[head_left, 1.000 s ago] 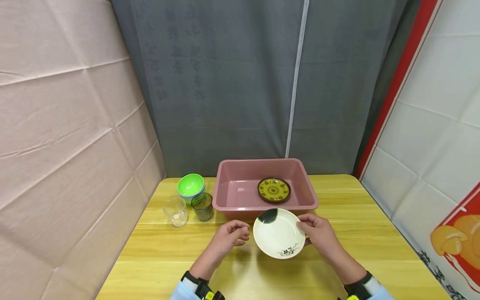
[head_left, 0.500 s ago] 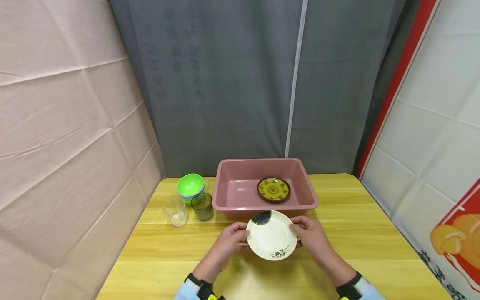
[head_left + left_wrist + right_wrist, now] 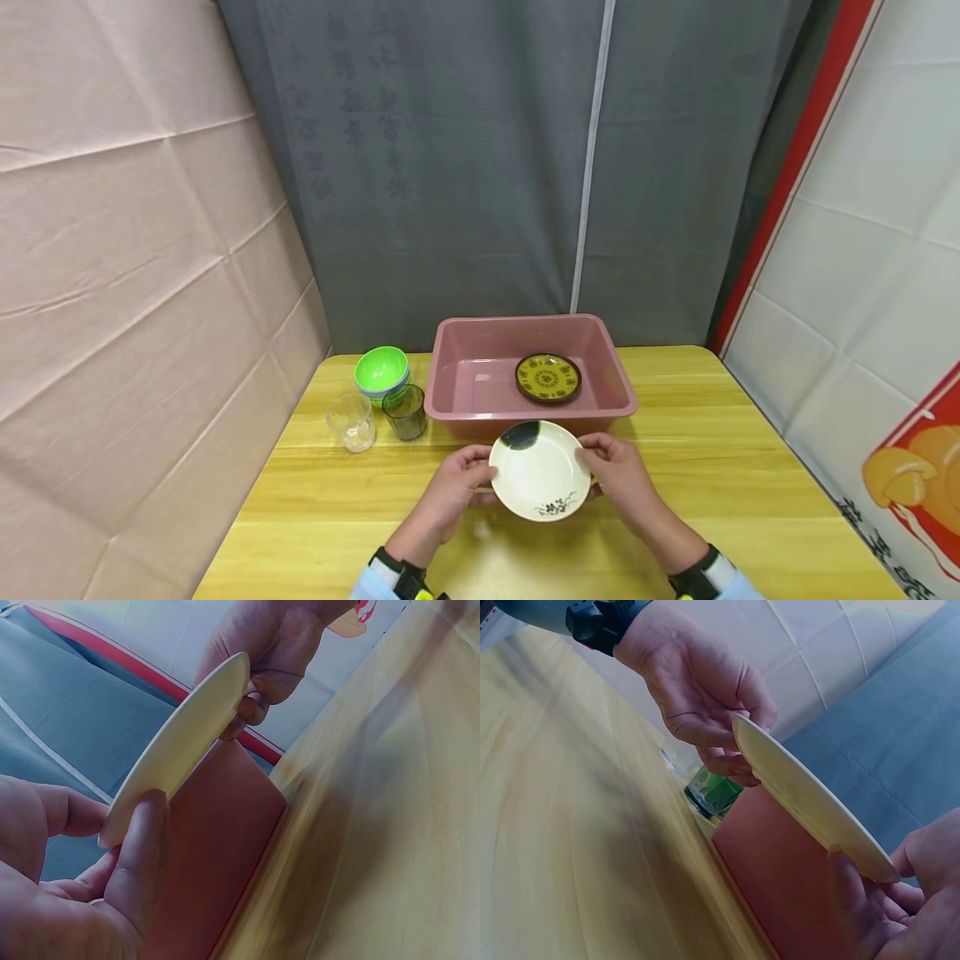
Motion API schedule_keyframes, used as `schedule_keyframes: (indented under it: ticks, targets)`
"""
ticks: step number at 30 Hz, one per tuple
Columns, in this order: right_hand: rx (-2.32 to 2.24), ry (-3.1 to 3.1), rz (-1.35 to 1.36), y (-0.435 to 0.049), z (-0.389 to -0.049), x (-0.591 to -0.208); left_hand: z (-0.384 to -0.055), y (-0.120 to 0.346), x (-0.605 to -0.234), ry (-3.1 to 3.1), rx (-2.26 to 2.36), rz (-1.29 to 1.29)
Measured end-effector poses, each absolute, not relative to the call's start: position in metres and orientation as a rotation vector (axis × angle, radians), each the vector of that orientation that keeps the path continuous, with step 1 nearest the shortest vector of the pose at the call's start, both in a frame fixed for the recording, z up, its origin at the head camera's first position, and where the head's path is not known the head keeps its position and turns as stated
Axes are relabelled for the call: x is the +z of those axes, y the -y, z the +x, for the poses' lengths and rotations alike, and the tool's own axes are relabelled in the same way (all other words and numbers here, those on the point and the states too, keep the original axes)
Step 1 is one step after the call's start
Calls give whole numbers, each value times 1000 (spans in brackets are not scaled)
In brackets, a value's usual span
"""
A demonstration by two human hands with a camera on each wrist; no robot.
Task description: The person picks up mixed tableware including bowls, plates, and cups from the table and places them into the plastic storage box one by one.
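Note:
A white plate (image 3: pixel 538 477) with a dark green patch and a small flower sprig is held up above the table, in front of the pink basin. My left hand (image 3: pixel 454 492) pinches its left rim, thumb on one face and fingers on the other. On the opposite rim my right hand (image 3: pixel 618 479) pinches the plate the same way. Both wrist views show the plate (image 3: pixel 180 742) edge-on and tilted, well clear of the wood. Inside the pink basin (image 3: pixel 480 417) lies a yellow patterned plate (image 3: pixel 548 378) with a dark rim.
Left of the basin stand a green bowl (image 3: pixel 382 369) stacked on others, a dark glass (image 3: pixel 405 413) and a clear glass (image 3: pixel 352 423). A grey curtain (image 3: pixel 450 167) hangs behind the wooden table (image 3: pixel 712 467), with pale cloth walls at both sides.
The plate has shifted left, toward my left hand. My left hand, apart from it a second ago, now grips its left rim, while my right hand has kept hold and moved left.

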State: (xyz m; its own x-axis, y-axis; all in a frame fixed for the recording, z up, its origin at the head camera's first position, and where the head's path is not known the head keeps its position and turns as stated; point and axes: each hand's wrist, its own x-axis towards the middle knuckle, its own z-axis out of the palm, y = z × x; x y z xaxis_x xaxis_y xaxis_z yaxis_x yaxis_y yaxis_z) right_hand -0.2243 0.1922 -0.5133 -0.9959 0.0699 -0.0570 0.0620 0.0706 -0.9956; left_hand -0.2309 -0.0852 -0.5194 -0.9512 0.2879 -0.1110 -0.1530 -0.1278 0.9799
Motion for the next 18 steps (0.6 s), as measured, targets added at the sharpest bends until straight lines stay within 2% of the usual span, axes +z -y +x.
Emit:
schedule_keyframes:
  ticks: [10, 18]
  targets:
    - [2121, 2306, -135, -198, -222, -513, -235, 87, -519, -1887, 2163, 162]
    - [2125, 2344, -95, -217, -216, -530, -243, 96, -498, -1902, 2157, 192]
